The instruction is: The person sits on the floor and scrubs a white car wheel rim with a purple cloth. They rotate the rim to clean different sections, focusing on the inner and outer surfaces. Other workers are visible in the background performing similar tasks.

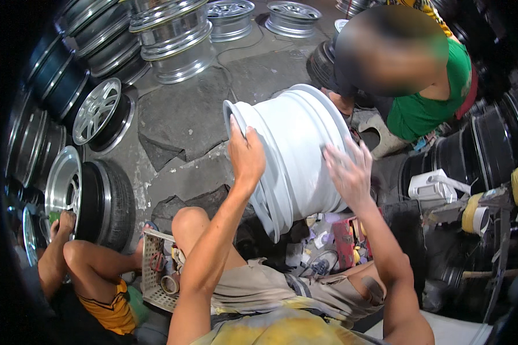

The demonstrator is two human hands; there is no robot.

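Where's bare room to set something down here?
The dark floor sheet looks open between the white rim and the silver spoked wheel; bare floor also shows below the upper silver rim. It's crowded beneath the white rim, around the red container, and along the dark rims at right.

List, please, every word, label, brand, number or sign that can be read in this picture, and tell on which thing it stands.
No word, label, brand, number or sign can be read here.
White wheel rim in the middle: no lettering can be made out on the visible side.
Black tire at the left: any sidewall marking is too small and dark to read.
Red object among the clutter: any print is too small to read.
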